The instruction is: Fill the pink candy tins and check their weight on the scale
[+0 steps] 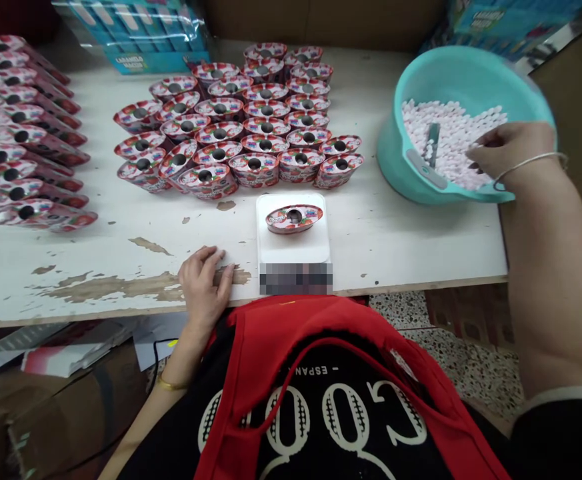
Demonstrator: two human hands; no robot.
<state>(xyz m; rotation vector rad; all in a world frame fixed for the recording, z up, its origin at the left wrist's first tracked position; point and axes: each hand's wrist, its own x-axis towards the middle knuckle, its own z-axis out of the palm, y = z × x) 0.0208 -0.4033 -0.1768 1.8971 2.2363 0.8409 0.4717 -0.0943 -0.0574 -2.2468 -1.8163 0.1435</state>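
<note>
Chipped white tabletop [95, 250], its right rear corner under a teal plastic basin [395, 153] of pale pink candies [445, 143] with a grey scoop [432, 143]. Rows of oval red-and-white tins [241, 133] across the rear middle and left edge. Near the front edge, a white scale [293, 250] under one tin [293, 219]. Right hand [508, 153] over the basin, fingers curled down among the candies; left hand [203, 283] on the tabletop beside the scale, fingers slightly spread.

Bright, even, diffuse light, looks overhead; shadows soft on desk [371, 233]. Glare on plastic wrap [135, 30] far left. Dimmer below desk, cardboard box [45, 420] near left a bit underexposed. Wide-angle bow at edges, right arm [555, 280] stretched. Teal basin [471, 73] rim smeared far right, slight motion blur. Mosaic blur patch [295, 279] near centre.
</note>
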